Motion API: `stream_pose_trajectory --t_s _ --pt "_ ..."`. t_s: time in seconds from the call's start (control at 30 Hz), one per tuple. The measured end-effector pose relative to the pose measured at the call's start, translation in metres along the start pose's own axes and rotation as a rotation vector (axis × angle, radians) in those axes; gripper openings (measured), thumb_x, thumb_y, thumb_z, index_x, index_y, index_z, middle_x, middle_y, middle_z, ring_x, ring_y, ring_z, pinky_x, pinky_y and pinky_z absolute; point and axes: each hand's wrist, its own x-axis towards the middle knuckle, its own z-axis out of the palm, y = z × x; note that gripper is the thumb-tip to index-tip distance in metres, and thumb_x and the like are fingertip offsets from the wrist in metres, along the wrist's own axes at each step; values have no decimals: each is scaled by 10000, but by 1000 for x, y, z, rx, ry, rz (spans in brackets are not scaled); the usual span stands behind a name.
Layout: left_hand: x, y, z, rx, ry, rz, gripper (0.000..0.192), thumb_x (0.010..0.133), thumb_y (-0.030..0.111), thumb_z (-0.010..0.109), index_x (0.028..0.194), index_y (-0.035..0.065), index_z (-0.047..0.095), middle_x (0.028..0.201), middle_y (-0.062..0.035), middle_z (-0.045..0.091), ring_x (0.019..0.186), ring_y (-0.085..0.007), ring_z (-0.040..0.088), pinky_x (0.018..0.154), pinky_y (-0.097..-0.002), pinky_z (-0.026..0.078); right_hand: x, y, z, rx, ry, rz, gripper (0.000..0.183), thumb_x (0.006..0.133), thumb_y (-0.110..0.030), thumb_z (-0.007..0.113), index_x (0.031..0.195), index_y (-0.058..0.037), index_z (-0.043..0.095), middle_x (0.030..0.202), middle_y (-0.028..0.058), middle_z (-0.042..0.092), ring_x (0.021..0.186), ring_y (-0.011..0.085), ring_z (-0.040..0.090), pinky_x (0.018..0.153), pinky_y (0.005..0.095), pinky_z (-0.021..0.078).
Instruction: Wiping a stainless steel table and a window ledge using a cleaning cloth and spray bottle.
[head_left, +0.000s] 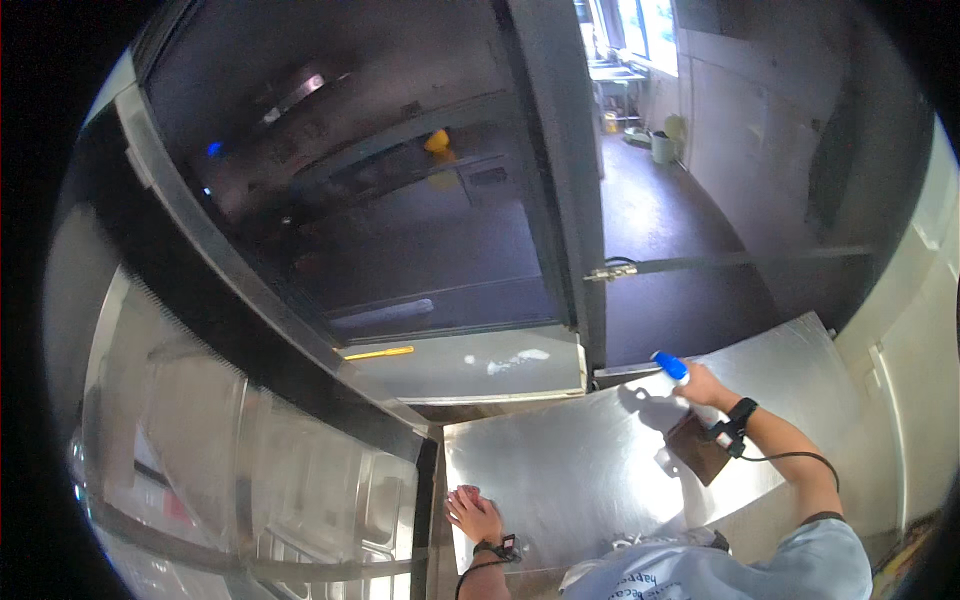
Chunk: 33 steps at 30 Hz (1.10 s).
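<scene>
My right hand (705, 388) is closed around a bottle with a blue and white top (670, 367), held above the right part of a stainless steel worktop (562, 480). Its shape suggests a spray bottle, and a shadow falls on the steel to its left. Below that hand is a brown, flat-sided thing (697, 450); whether it belongs to the bottle is unclear. My left hand (474, 517) rests at the worktop's left end, palm down. A small reddish patch (470, 492) shows by its fingers, perhaps a cloth or a reflection.
Left of the worktop stands a glass-fronted case (187, 390) with metal pans (379, 499) inside. Ahead is a dark glass pane (420, 240) above a grey ledge bearing a yellow-handled tool (379, 352). A metal latch (611, 274) sits on the post, near a passage floor (652, 202).
</scene>
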Motion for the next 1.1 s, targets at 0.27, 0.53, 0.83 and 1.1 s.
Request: stream_pose_trajectory --t_s 0.27,0.53,0.83,1.1 --pt "1 5 -2 94 -73 -5 562 883 245 485 1392 69 326 1446 -185 303 1360 -383 232 1075 -576 189 -102 131 -83 224 745 368 258 742 -163 712 873 4 565 737 65 602 692 177 568 686 350 451" --pt "14 61 -14 -223 -62 445 312 780 50 542 1091 27 523 1131 -184 496 1090 -387 444 946 -493 347 -158 167 -91 198 1139 418 276 859 -218 674 991 16 614 925 95 655 828 158 576 775 309 444" --pt "11 151 6 -478 -140 441 226 752 -8 529 974 15 563 1010 -163 534 989 -342 509 868 -432 428 -167 148 -80 231 997 332 519 809 -211 721 1227 -12 486 1186 121 532 1095 202 501 948 340 377" --pt "8 203 14 -1285 -755 -74 174 843 -33 484 1006 -41 543 870 -92 653 687 -153 615 581 -273 507 -222 104 -62 -239 1102 168 658 767 -147 660 1325 -6 341 1116 171 415 1050 296 405 959 398 323"
